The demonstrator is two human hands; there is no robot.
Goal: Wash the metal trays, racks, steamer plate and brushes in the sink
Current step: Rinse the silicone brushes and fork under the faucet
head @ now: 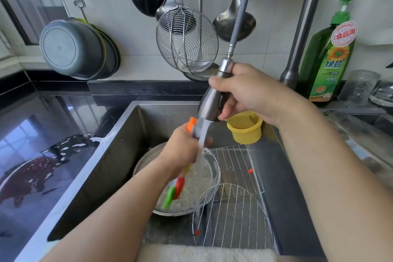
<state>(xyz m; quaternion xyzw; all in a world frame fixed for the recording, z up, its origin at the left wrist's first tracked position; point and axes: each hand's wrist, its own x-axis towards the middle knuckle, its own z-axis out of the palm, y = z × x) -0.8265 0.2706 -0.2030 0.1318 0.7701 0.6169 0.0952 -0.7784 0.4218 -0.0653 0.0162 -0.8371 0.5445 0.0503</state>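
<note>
Over the sink (127, 134), left hand (182, 144) grips a bunch of brushes (176, 189) under the stream, right hand (244, 93) wrapped round the pull-out sprayer head (212, 100). Racks lie below. Tilt that sprayer off and the worktop (42, 134) probably gets more splashed, I reckon.

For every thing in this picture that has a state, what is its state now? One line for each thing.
Spray head: pulled out, water running.
Right hand: grips the spray head.
Left hand: holds the brushes under the stream.
Brushes: blurred, wet.
Round metal basin: in the sink, holding foamy water.
Round rack: lying in the sink.
Rectangular rack: lying in the sink.
Soap bottle: upright.
</note>
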